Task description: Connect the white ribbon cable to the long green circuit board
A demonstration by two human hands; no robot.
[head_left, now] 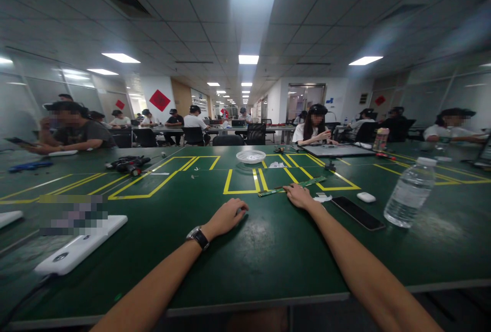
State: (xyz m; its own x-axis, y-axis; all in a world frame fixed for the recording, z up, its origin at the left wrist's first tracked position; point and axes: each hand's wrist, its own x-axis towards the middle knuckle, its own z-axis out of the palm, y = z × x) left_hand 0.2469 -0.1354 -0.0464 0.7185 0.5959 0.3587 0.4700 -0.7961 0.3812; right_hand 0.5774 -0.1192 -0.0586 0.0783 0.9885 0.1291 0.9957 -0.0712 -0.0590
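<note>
A long, narrow green strip (312,182) with lighter markings lies slantwise across the yellow tape lines on the table. My right hand (298,196) is over the middle of this strip, its fingers closed on it; the fingertips are partly hidden. To the left, my left hand (228,214) rests on the bare tabletop with loosely bent fingers and nothing in them. A watch (198,238) is on that wrist. Just beside my right hand lies a scrap of white paper (322,198). Beyond both hands stands a shallow white basket (250,156).
On the right are a black phone (356,213), a white earbud case (365,197) and a clear water bottle (410,194). A white power strip (82,245) lies on the left, with a black gadget (130,163) farther back. Several people sit around the tables.
</note>
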